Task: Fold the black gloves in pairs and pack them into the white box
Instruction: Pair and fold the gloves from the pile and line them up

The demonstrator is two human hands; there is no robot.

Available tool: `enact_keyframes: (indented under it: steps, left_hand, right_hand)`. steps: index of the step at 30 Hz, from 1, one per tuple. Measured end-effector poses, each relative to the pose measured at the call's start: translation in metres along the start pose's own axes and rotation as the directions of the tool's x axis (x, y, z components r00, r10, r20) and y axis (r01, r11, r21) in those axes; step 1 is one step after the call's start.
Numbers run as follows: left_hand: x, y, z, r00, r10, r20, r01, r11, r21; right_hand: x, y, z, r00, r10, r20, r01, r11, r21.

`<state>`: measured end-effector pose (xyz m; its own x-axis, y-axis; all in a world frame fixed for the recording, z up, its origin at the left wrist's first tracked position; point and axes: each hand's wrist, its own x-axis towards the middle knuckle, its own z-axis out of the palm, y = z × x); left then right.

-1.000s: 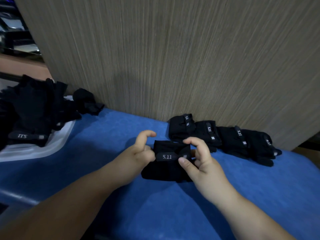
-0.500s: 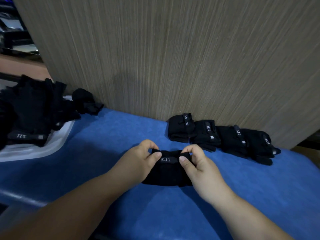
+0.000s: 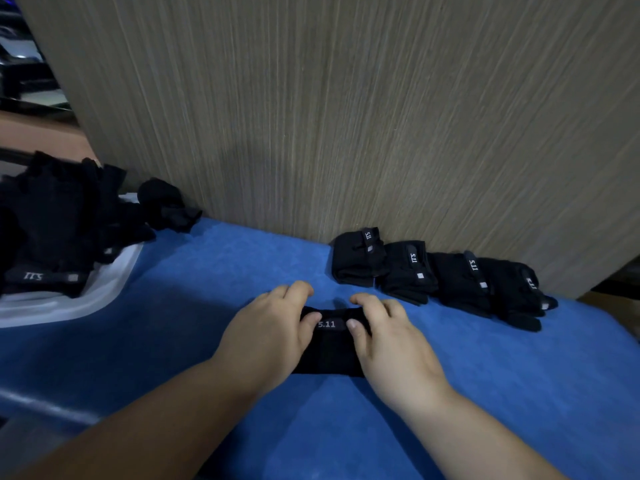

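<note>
A folded pair of black gloves [image 3: 330,344] with a "5.11" strap lies on the blue cloth in the middle. My left hand [image 3: 270,332] covers its left end, thumb on the strap and fingers curled over the far edge. My right hand [image 3: 388,336] grips the right end the same way. A row of folded black glove pairs [image 3: 433,275] lies against the wooden panel at the right. The white box [image 3: 86,299] sits at the left, with a heap of loose black gloves [image 3: 52,223] on it.
A tall wood-grain panel [image 3: 346,116] stands along the far edge of the blue cloth [image 3: 207,289]. One loose black glove [image 3: 166,206] lies beside the box against the panel. The cloth's near left edge drops off to a darker surface.
Both hands have come down from pinching the strap with raised fingers to gripping the folded pair at both ends, flattening it on the cloth.
</note>
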<state>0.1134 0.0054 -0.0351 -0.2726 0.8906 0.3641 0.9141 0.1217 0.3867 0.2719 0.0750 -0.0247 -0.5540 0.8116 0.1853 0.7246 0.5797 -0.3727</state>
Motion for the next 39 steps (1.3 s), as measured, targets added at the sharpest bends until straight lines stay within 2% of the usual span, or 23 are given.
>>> enact_keyframes:
  steps: [4,10,15,20,25,28,31,33,35,37,39]
  left_hand:
    - [-0.004,-0.003,0.007,0.995,0.096,0.008,-0.096,0.995,0.033]
    - [-0.004,-0.003,0.009,0.999,0.049,0.017,-0.051,0.990,0.135]
    - [0.005,-0.006,-0.002,0.998,-0.039,0.052,0.030,0.987,0.159]
    - [0.003,0.003,-0.022,0.955,-0.234,0.180,0.194,0.958,0.213]
    - [0.002,0.003,-0.031,0.872,-0.334,0.358,0.331,0.941,0.071]
    - [0.004,0.002,-0.025,0.862,-0.326,0.388,0.417,0.892,-0.177]
    - [0.007,0.007,-0.019,0.871,-0.320,0.373,0.457,0.807,-0.375]
    - [0.010,0.014,-0.014,0.865,-0.350,0.358,0.494,0.714,-0.496]
    - [0.014,0.019,-0.007,0.822,-0.410,0.395,0.565,0.501,-0.656]
    - [0.016,0.021,-0.004,0.765,-0.424,0.485,0.605,0.215,-0.767]
    - [0.019,0.022,-0.004,0.743,-0.346,0.574,0.616,0.018,-0.787]
  right_hand:
    - [0.000,-0.001,0.000,0.997,-0.044,0.062,0.048,0.997,-0.059]
    - [0.001,-0.002,-0.007,0.992,-0.025,0.123,0.036,0.995,-0.089]
    - [0.001,0.001,-0.024,0.966,0.084,0.244,-0.075,0.996,-0.046]
    - [-0.001,-0.003,-0.024,0.951,0.146,0.272,-0.180,0.978,0.107]
    - [0.001,0.000,-0.014,0.943,0.175,0.283,-0.255,0.927,0.276]
    - [0.001,0.000,-0.010,0.948,0.175,0.267,-0.268,0.890,0.368]
    - [0.000,-0.002,-0.006,0.958,0.159,0.238,-0.257,0.844,0.471]
    - [-0.001,-0.003,-0.004,0.963,0.156,0.218,-0.251,0.809,0.532]
    - [-0.002,-0.003,-0.004,0.970,0.164,0.180,-0.238,0.790,0.566]
    - [-0.002,-0.001,-0.005,0.978,0.172,0.118,-0.208,0.778,0.593]
    - [-0.002,0.000,-0.008,0.982,0.180,0.063,-0.179,0.760,0.624]
